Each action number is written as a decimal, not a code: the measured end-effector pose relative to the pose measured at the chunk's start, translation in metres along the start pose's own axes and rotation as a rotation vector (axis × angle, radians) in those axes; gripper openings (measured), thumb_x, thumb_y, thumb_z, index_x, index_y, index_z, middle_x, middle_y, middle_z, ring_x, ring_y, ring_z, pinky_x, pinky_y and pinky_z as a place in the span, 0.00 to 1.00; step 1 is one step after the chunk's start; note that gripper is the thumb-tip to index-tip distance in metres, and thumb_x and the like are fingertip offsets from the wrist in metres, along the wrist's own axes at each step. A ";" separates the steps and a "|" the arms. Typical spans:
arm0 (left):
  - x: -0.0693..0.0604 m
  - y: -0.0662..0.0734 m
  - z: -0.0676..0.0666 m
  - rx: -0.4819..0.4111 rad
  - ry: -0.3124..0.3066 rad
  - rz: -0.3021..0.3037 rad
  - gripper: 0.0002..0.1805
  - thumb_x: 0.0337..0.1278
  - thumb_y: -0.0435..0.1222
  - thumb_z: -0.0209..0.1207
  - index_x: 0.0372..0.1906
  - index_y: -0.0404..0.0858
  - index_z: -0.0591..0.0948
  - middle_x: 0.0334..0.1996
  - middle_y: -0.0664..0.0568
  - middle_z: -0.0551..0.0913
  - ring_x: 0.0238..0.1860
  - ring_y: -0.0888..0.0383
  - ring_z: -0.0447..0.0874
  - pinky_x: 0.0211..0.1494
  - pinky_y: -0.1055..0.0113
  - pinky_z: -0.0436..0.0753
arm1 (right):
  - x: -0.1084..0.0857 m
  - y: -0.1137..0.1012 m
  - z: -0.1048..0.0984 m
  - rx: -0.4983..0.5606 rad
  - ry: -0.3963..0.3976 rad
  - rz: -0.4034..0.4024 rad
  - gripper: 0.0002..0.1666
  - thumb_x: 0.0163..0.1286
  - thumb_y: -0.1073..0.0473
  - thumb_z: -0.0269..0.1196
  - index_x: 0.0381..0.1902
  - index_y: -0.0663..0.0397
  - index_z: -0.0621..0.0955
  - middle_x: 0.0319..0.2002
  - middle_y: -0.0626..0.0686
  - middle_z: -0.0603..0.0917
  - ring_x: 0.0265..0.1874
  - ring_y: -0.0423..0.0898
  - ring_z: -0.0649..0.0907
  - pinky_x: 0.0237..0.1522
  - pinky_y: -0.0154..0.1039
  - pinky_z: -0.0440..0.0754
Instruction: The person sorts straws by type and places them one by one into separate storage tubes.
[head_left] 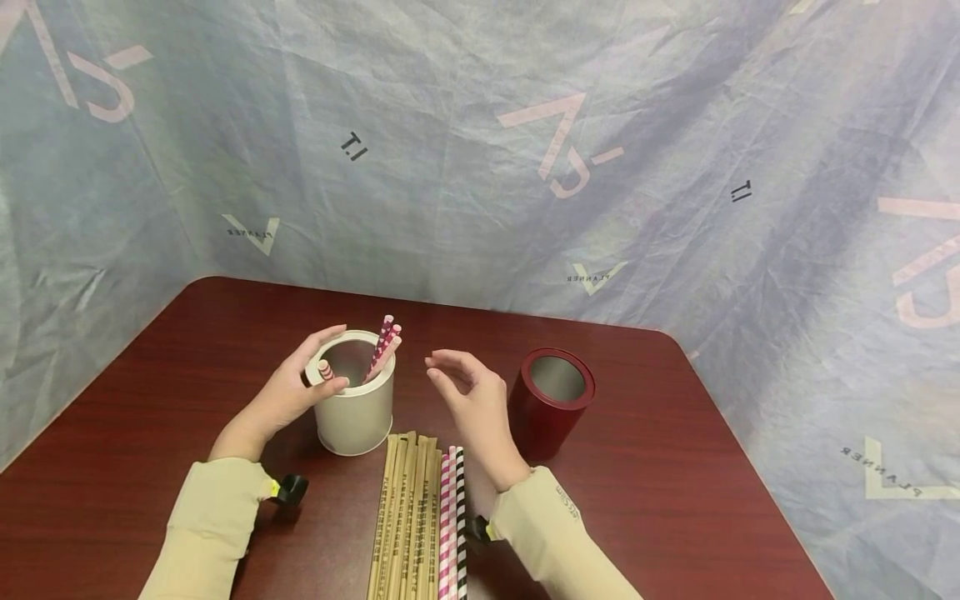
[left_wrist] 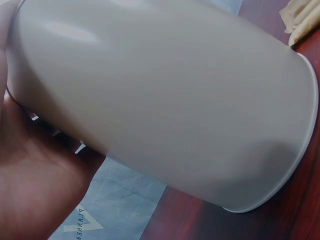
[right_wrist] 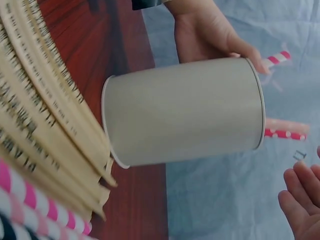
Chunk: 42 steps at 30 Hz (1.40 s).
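A white canister (head_left: 354, 421) stands upright on the table, with several pink and patterned straws (head_left: 386, 346) leaning out at its right and a striped one (head_left: 326, 369) at its left rim. My left hand (head_left: 288, 383) grips the canister's left side, thumb at the rim; in the left wrist view the hand (left_wrist: 45, 175) lies against the canister's wall (left_wrist: 165, 95). To the right of the canister, my right hand (head_left: 476, 408) is raised in the air, fingers bent loosely with nothing between them. The right wrist view catches its fingertips (right_wrist: 300, 200) beyond the straws' ends.
A dark red canister (head_left: 536, 417) stands to the right of my right hand. Paper-wrapped straws (head_left: 405, 517) lie side by side in front of the white canister, with pink-striped (head_left: 444, 525) and black-striped straws (head_left: 461, 533) along their right. Behind the table (head_left: 675, 467) hangs a printed grey cloth (head_left: 450, 208).
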<state>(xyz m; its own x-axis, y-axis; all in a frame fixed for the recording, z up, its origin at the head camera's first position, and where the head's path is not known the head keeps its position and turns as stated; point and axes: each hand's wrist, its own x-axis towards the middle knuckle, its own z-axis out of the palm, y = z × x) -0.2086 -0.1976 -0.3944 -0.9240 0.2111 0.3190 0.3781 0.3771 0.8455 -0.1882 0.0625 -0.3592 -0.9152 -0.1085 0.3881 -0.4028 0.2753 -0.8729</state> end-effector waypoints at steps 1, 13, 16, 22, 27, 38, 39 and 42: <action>0.000 0.000 0.000 0.002 0.000 -0.001 0.40 0.55 0.34 0.63 0.73 0.42 0.60 0.66 0.41 0.69 0.52 0.75 0.65 0.53 0.80 0.65 | -0.001 0.002 -0.002 0.004 0.001 0.016 0.13 0.64 0.59 0.66 0.48 0.49 0.84 0.44 0.52 0.89 0.47 0.44 0.87 0.50 0.34 0.82; 0.000 0.000 -0.002 0.024 0.008 -0.009 0.41 0.54 0.35 0.65 0.73 0.43 0.61 0.67 0.41 0.68 0.57 0.78 0.62 0.63 0.49 0.65 | -0.012 0.017 -0.016 -0.096 0.029 0.087 0.12 0.63 0.55 0.67 0.46 0.45 0.85 0.40 0.48 0.90 0.42 0.41 0.87 0.47 0.33 0.82; 0.000 -0.001 -0.002 0.023 0.011 -0.008 0.41 0.54 0.35 0.65 0.73 0.43 0.61 0.67 0.40 0.68 0.57 0.78 0.61 0.64 0.48 0.65 | -0.014 0.019 -0.017 -0.115 0.017 0.099 0.14 0.63 0.56 0.67 0.47 0.47 0.85 0.41 0.48 0.89 0.42 0.41 0.87 0.47 0.34 0.83; 0.001 0.001 -0.001 0.009 0.003 -0.008 0.41 0.54 0.35 0.64 0.73 0.43 0.61 0.68 0.39 0.68 0.58 0.76 0.62 0.64 0.43 0.64 | -0.017 0.026 -0.022 -0.166 -0.003 0.089 0.14 0.63 0.57 0.67 0.47 0.51 0.85 0.40 0.50 0.89 0.42 0.43 0.88 0.46 0.36 0.84; 0.001 0.002 -0.001 0.019 -0.002 -0.009 0.40 0.55 0.35 0.64 0.73 0.43 0.60 0.67 0.40 0.68 0.58 0.77 0.62 0.64 0.46 0.65 | -0.021 0.032 -0.027 -0.253 -0.049 0.132 0.13 0.63 0.56 0.68 0.46 0.50 0.85 0.37 0.48 0.90 0.38 0.43 0.88 0.41 0.33 0.83; 0.000 0.001 -0.001 0.010 -0.001 -0.015 0.41 0.55 0.36 0.64 0.73 0.43 0.60 0.68 0.39 0.67 0.60 0.71 0.63 0.64 0.42 0.64 | -0.031 0.048 -0.034 -0.420 -0.335 0.255 0.15 0.61 0.53 0.69 0.41 0.58 0.85 0.31 0.50 0.89 0.30 0.41 0.85 0.32 0.33 0.79; 0.000 0.001 -0.001 0.012 0.000 -0.014 0.41 0.55 0.36 0.64 0.73 0.43 0.60 0.68 0.39 0.67 0.60 0.70 0.63 0.64 0.42 0.64 | -0.032 0.049 -0.034 -0.426 -0.351 0.264 0.14 0.61 0.53 0.69 0.39 0.58 0.85 0.30 0.50 0.88 0.29 0.41 0.84 0.31 0.33 0.78; 0.000 0.000 -0.001 0.022 0.004 -0.009 0.41 0.54 0.36 0.64 0.73 0.43 0.60 0.68 0.40 0.67 0.60 0.68 0.64 0.64 0.43 0.65 | -0.034 0.051 -0.036 -0.446 -0.385 0.279 0.11 0.61 0.53 0.69 0.35 0.56 0.85 0.27 0.49 0.87 0.25 0.41 0.83 0.28 0.33 0.77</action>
<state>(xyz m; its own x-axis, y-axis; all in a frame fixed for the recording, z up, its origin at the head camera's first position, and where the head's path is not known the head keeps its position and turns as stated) -0.2088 -0.1984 -0.3938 -0.9277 0.2039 0.3127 0.3704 0.3990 0.8388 -0.1774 0.1142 -0.4060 -0.9571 -0.2870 -0.0409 -0.1817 0.7038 -0.6868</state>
